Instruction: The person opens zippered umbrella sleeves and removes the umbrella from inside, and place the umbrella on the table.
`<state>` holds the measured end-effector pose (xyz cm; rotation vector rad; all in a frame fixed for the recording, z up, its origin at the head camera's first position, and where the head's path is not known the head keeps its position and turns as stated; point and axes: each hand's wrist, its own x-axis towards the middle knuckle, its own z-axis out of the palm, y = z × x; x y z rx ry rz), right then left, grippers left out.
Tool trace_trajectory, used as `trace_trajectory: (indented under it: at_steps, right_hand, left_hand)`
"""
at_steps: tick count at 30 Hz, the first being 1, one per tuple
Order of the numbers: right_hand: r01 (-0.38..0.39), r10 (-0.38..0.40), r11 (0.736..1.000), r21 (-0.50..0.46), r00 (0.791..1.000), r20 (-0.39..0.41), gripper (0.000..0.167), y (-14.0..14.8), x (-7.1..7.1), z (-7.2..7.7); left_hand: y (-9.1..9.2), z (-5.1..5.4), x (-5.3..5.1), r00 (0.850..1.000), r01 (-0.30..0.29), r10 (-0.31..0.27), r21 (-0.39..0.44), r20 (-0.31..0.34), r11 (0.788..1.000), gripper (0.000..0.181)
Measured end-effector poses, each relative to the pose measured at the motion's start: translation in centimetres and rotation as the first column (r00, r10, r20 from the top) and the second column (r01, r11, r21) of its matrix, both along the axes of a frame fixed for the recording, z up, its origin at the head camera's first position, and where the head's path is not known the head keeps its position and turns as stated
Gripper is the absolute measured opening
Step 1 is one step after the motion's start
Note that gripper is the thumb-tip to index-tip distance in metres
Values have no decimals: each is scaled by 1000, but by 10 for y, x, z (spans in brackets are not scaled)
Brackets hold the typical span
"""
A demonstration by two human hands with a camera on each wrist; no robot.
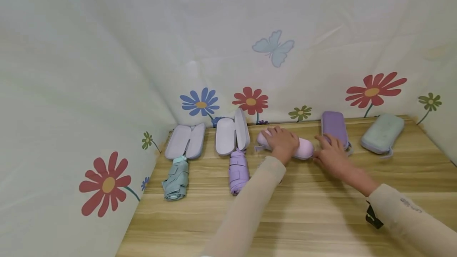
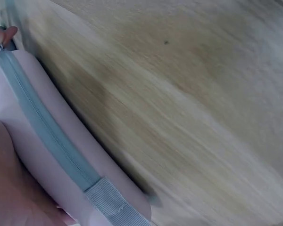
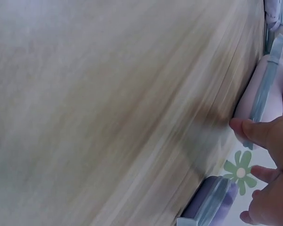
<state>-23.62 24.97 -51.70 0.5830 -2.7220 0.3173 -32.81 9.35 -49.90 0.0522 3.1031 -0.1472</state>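
A closed pink case [image 1: 304,148] with a grey-blue zipper band [image 2: 47,127] lies on the wooden table. My left hand [image 1: 283,142] grips it from above, fingers curled over its far side. At the case's right end, my right hand [image 1: 332,157] pinches the zipper's end between thumb and finger, as the right wrist view shows; the pull itself is mostly hidden. The other fingers of that hand [image 3: 273,174] hang loosely bent, near a closed purple case [image 1: 334,124].
To the left, two open cases [image 1: 178,142] [image 1: 225,136] stand behind a folded green umbrella [image 1: 177,179] and a folded purple umbrella [image 1: 238,173]. A closed green case [image 1: 383,133] lies at the right. A flowered cloth [image 1: 221,43] rises behind the table [image 1: 200,225].
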Motion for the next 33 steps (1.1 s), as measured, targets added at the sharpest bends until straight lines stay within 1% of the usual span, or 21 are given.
trace_trajectory:
  at_steps: [2,4,5,6,7,8,10,12,13,14,15,17,20,21,22,24,25,26,27,31,33]
  right_hand:
    - [16,-16,1000,7,1000,-1,3,-1,-1,-1]
    - [26,-26,1000,9,1000,-7,3,-2,-4,0]
    - [28,-28,1000,13,1000,-10,3,-2,-6,1]
    - [30,-30,999,15,1000,-10,4,-1,-9,2]
    - [37,-37,999,18,999,-8,5,0,-11,3]
    - [47,-46,999,22,999,-7,5,1,-14,5]
    - [82,-82,996,37,997,-5,7,4,-20,7]
    - [126,-127,990,58,992,13,9,7,-27,9]
    - [145,-147,987,68,989,22,11,8,-31,10]
    - [162,-165,984,79,986,34,13,9,-36,10]
    - [176,-181,980,90,982,47,15,9,-40,10]
    - [189,-197,976,106,978,71,18,9,-47,10]
    - [199,-210,974,111,973,99,20,9,-57,9]
    - [203,-214,973,111,971,107,21,8,-59,10]
    - [205,-217,973,110,970,113,22,8,-61,10]
    - [209,-223,972,112,966,131,24,6,-64,11]
    - [211,-226,970,117,964,140,25,6,-66,11]
    - [212,-229,970,120,962,146,26,5,-66,11]
    - [213,-231,969,123,961,152,26,5,-67,11]
    - [205,-224,971,123,960,167,27,3,-69,10]
    - [195,-212,974,114,963,168,27,3,-69,10]
  left_hand:
    - [-4,3,3,999,23,-24,4,21,1000,65]
    - [-9,6,3,995,86,-86,-4,42,996,69]
    - [-13,8,2,990,132,-131,-11,53,991,70]
    - [-17,10,0,981,184,-183,-19,67,983,70]
    - [-21,11,-2,967,241,-238,-25,93,970,69]
    - [-25,13,-5,948,302,-297,-29,118,953,69]
    - [-31,14,-10,900,408,-399,-17,177,913,66]
    - [-39,15,-11,842,499,-490,20,226,867,69]
    - [-42,15,-10,814,536,-526,34,247,844,70]
    - [-45,16,-7,787,574,-563,36,253,818,73]
    - [-47,16,-4,763,608,-593,27,257,793,75]
    - [-51,16,4,716,679,-656,-19,239,734,77]
    - [-50,12,13,663,747,-721,-117,201,654,75]
    - [-49,10,15,647,763,-739,-144,187,631,74]
    - [-48,9,17,633,774,-754,-160,174,613,73]
    - [-47,7,20,622,783,-766,-174,162,598,73]
    - [-47,6,21,619,784,-769,-175,158,596,72]
    - [-47,5,21,622,782,-767,-173,157,599,72]
    - [-47,4,21,626,779,-765,-170,150,604,71]
    - [-47,1,18,657,753,-743,-142,125,642,67]
    - [-46,0,17,675,738,-730,-112,110,666,66]
